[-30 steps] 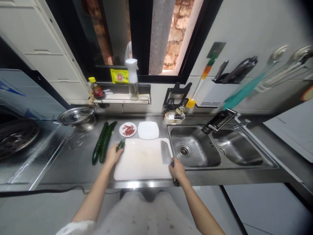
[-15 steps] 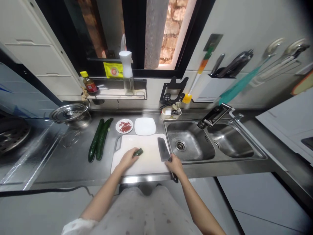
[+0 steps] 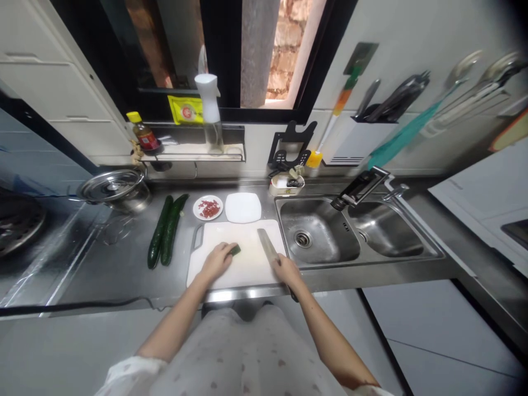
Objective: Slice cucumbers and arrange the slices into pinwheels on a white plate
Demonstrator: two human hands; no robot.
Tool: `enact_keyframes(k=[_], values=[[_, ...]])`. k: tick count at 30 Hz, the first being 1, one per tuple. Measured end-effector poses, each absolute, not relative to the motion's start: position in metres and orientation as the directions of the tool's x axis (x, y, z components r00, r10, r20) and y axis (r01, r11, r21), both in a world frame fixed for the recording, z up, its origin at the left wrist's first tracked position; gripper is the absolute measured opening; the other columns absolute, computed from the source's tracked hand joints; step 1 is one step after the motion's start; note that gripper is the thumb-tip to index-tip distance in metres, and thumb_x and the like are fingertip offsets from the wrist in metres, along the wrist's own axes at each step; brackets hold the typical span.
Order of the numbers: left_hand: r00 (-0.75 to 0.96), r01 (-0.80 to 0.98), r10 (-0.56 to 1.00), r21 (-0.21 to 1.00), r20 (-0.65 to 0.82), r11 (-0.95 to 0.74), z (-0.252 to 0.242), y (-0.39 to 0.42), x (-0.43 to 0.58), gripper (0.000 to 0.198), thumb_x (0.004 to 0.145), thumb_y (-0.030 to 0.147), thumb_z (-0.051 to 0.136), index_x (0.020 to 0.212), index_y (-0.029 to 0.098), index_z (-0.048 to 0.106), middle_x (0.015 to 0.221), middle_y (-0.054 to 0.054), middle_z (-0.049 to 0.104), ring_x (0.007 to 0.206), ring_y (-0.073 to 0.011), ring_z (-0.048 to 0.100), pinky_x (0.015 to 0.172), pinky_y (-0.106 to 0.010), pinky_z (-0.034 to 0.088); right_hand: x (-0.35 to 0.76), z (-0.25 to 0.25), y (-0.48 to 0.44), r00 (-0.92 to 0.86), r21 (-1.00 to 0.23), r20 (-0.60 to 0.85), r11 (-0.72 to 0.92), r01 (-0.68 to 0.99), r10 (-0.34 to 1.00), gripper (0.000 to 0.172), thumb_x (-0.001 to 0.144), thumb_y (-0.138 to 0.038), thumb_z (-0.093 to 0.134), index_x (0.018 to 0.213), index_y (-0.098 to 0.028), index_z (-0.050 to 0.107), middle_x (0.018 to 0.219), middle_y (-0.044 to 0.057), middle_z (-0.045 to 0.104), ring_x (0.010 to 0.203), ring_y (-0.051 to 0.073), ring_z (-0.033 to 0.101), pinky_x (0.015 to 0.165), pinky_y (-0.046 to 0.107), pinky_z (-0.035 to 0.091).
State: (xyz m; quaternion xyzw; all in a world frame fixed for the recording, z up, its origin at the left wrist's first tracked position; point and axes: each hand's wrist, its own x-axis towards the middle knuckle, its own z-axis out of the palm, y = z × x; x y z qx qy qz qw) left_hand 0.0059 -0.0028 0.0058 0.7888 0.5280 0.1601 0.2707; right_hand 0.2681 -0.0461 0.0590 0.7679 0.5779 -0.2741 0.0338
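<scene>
My left hand [image 3: 216, 260] rests on the white cutting board [image 3: 247, 269], its fingers closed over a short green cucumber piece [image 3: 235, 250]. My right hand [image 3: 286, 270] grips the handle of a cleaver [image 3: 268, 248], whose blade is raised on edge over the board just right of the piece. Two whole cucumbers [image 3: 164, 237] lie side by side on the steel counter, left of the board.
Behind the board sit a small plate of chopped red chilli [image 3: 208, 208] and a bare white dish [image 3: 243, 207]. A double sink [image 3: 355, 234] lies to the right, a lidded steel pot [image 3: 113, 188] at the back left. Bottles stand on the wall shelf [image 3: 193, 154].
My left hand carried the cucumber piece from the board's left edge to its middle. My right hand lifted the cleaver from lying flat and turned it on edge, moving it left toward the piece.
</scene>
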Motion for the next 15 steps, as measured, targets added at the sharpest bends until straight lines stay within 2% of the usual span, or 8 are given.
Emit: enact_keyframes(k=[6, 11, 15], values=[[0.442, 0.788, 0.896, 0.496, -0.044, -0.365, 0.009, 0.001, 0.004, 0.039, 0.093, 0.030, 0.044, 0.130, 0.029, 0.057, 0.109, -0.006, 0.060, 0.102, -0.0194, 0.055, 0.090, -0.029, 0.043, 0.246, 0.059, -0.045, 0.053, -0.285, -0.429, -0.191, 0.939, 0.902, 0.027, 0.095, -0.029, 0.039, 0.105, -0.019, 0.062, 0.099, 0.008, 0.070, 0.087, 0.018, 0.063, 0.066, 0.023, 0.034], [0.438, 0.794, 0.899, 0.480, -0.023, -0.374, -0.001, 0.005, 0.003, 0.037, 0.094, 0.032, 0.043, 0.128, 0.031, 0.059, 0.100, -0.005, 0.059, 0.096, -0.0177, 0.055, 0.088, -0.027, 0.043, 0.223, 0.067, -0.042, -0.025, -0.309, -0.413, -0.114, 0.944, 0.910, 0.028, 0.094, -0.028, 0.038, 0.106, -0.019, 0.062, 0.097, 0.009, 0.070, 0.087, 0.019, 0.063, 0.068, 0.024, 0.036], [0.498, 0.734, 0.865, 0.501, 0.060, -0.458, -0.009, 0.007, -0.001, 0.038, 0.095, 0.032, 0.042, 0.128, 0.028, 0.060, 0.097, -0.006, 0.059, 0.092, -0.0170, 0.054, 0.086, -0.027, 0.044, 0.212, 0.072, -0.039, -0.044, -0.300, -0.396, -0.084, 0.950, 0.917, 0.028, 0.093, -0.025, 0.039, 0.104, -0.018, 0.064, 0.098, 0.011, 0.070, 0.089, 0.021, 0.064, 0.070, 0.026, 0.038]])
